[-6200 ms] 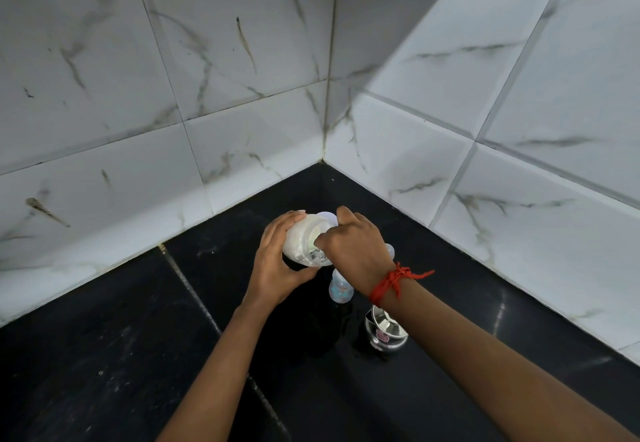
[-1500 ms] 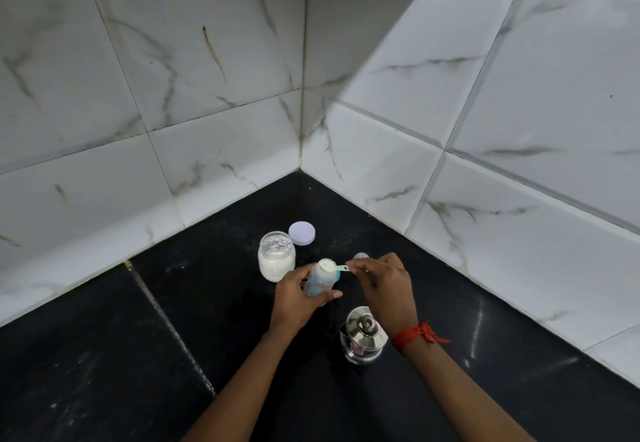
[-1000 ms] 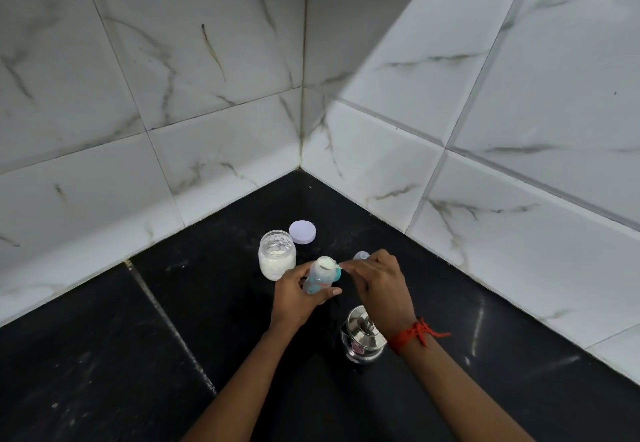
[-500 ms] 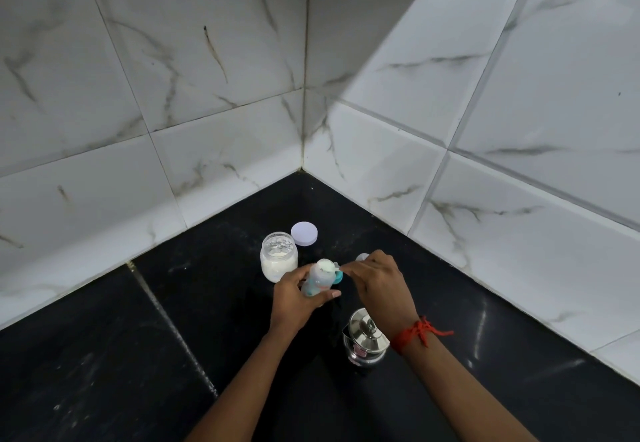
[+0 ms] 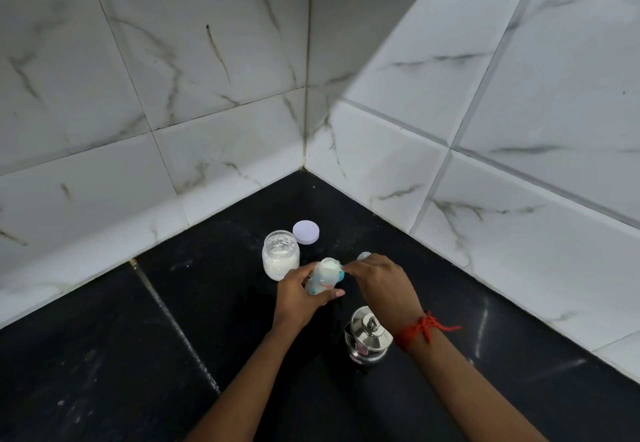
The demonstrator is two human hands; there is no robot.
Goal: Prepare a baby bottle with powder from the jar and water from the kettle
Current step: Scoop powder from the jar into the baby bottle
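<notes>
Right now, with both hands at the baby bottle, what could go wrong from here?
1. The left hand holds the baby bottle tilted while the right hand pinches the scoop at its narrow mouth; powder could miss and land on the counter.
2. The steel kettle stands under the right wrist; drawing that arm back could knock it.
3. The powder jar stands open close beside the left hand, its lid off behind it; a nudge might tip it.

Head view, one item. Worn on the head, facing forward and steeply down (wide-angle, both walls and much counter in frame) into a tiled wall corner [image 5: 306, 112] above a black counter [image 5: 104, 355]. Close range: forearms [image 5: 242, 389] enter from the bottom edge, left hand [image 5: 298, 299] and right hand [image 5: 381, 286] just below centre.
</notes>
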